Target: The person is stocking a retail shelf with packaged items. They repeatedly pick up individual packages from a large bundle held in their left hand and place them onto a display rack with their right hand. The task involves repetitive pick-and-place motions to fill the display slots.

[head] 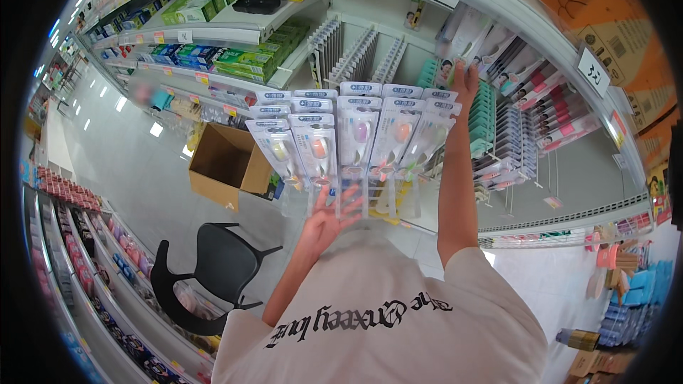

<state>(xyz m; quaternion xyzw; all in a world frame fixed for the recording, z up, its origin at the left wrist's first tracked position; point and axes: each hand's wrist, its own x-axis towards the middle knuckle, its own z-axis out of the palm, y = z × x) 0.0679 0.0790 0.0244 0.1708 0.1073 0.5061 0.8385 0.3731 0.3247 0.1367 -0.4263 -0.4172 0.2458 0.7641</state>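
Observation:
A clear plastic display tray [352, 208] filled with rows of blister packs [358, 133] is in front of my chest. Inside the packs are small items with purple, orange and yellow-green ends. My left hand [331, 218] holds the tray at its near lower edge, with spread fingers seen through the clear plastic. Stretched out to the right, my right hand [466, 82] has its fingertips on the lower end of a hanging blister pack [461, 37]. Behind that hand hang green-backed packs [481, 117] on hooks.
Toothpaste boxes [248, 61] fill the shelves at upper left. More packs hang on pegs [360, 53] ahead. An open cardboard box [229, 162] and a black chair [224, 261] stand on the floor at left. A shelf rim [565, 218] curves along the right. An orange carton [613, 26] is at upper right.

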